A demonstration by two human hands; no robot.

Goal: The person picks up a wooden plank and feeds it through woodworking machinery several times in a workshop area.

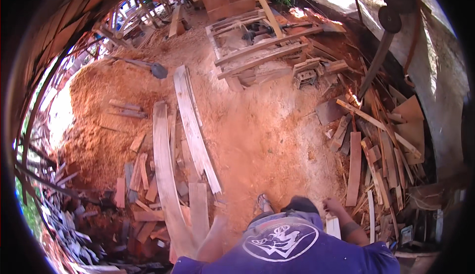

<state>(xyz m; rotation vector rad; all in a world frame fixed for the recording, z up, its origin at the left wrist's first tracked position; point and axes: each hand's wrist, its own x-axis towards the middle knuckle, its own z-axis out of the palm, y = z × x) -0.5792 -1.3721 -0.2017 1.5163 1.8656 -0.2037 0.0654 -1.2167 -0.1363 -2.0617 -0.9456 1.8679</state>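
Observation:
My left hand (219, 223) is low in the picture, smeared by motion, beside a wide upright board (199, 207) and a long pale plank (166, 160). Its fingers do not show clearly, and I cannot tell whether it touches wood. On the other side, my right hand (333, 205) is out past my dark blue shirt, with the arm bent. Just below that hand is the end of a pale wood piece (333, 227); whether the fingers grip it cannot be made out. One sandalled foot (264, 203) shows on the sawdust-covered ground.
Two long light boards (193, 120) lie ahead to the left, by a sawdust heap (99, 106) with a shovel (158, 70). A timber frame (262, 46) with beams stands ahead. Scrap planks (376, 160) pile up at right; offcuts (148, 214) litter the left.

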